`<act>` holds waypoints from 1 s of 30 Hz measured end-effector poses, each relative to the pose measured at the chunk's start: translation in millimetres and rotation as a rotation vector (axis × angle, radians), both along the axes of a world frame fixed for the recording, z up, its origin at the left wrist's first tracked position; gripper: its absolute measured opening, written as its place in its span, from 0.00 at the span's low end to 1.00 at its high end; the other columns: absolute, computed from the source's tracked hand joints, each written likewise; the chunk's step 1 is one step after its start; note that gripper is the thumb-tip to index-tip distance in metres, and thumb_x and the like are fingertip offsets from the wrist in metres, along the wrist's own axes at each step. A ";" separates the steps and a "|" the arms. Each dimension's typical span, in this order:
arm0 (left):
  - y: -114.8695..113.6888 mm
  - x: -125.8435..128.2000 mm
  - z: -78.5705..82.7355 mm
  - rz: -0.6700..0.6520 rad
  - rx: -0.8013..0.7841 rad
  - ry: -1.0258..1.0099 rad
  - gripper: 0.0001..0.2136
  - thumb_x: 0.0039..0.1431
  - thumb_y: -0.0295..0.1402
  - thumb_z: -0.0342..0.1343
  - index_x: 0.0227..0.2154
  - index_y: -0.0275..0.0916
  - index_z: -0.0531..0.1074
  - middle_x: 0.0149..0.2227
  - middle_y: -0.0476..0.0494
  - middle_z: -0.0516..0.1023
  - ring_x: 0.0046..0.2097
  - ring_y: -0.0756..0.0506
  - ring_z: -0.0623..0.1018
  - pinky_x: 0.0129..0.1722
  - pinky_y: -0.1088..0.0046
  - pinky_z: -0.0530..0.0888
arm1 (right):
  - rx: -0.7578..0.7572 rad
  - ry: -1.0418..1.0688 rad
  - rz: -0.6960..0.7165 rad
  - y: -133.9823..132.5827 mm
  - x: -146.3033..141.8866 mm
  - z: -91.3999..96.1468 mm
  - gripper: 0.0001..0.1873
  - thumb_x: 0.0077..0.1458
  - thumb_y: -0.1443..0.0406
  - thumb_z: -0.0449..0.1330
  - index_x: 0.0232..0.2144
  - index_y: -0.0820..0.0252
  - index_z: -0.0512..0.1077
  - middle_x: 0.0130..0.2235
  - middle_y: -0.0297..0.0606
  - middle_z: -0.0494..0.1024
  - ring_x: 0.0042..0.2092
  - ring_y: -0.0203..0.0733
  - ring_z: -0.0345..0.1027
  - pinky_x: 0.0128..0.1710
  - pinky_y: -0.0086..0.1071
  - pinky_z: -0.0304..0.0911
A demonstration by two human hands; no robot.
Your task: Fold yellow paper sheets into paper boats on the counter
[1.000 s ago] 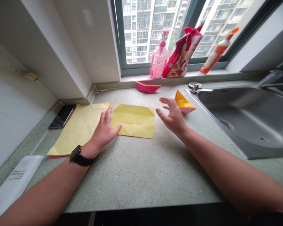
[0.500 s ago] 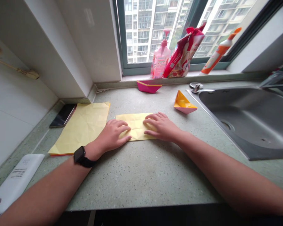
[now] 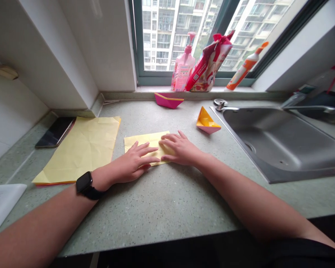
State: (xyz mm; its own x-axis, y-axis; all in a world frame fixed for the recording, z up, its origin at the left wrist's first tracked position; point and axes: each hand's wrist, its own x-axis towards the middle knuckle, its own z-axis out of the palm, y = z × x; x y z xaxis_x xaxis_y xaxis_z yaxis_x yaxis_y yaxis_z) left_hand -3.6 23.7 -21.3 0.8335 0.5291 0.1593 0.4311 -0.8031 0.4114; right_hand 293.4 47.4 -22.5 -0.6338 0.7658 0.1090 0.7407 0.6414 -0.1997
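A folded yellow paper lies flat on the speckled counter in front of me. My left hand, with a black watch on its wrist, rests flat on the paper's near left part, fingers stretched out. My right hand lies flat on the paper's right part, fingers spread and pointing left. The fingertips of both hands nearly meet over the paper. Neither hand grips anything.
A stack of yellow sheets lies to the left, a phone beyond it. A pink paper boat and an orange-and-pink paper boat sit further back. A steel sink is on the right. Bottles and a red bag stand on the sill. A white device lies at far left.
The yellow paper has been folded smaller. My right hand came down from the air onto it and both hands now press it flat. My view has shifted slightly right.
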 end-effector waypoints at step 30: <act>0.6 -1.4 7.2 -0.091 0.014 0.048 0.20 0.73 0.45 0.66 0.65 0.56 0.79 0.74 0.39 0.71 0.78 0.21 0.63 0.75 0.21 0.51 | -0.191 -0.037 -0.010 16.2 42.6 16.5 0.56 0.55 0.44 0.78 0.78 0.43 0.63 0.81 0.46 0.57 0.82 0.69 0.42 0.79 0.73 0.38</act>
State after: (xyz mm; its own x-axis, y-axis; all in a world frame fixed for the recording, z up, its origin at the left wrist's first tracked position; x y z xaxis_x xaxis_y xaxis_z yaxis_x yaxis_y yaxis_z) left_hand -4.9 24.3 -14.1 0.8849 0.4488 0.1249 0.3750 -0.8453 0.3807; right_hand 336.1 63.6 -6.1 -0.6269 0.7766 -0.0621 0.7559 0.5869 -0.2900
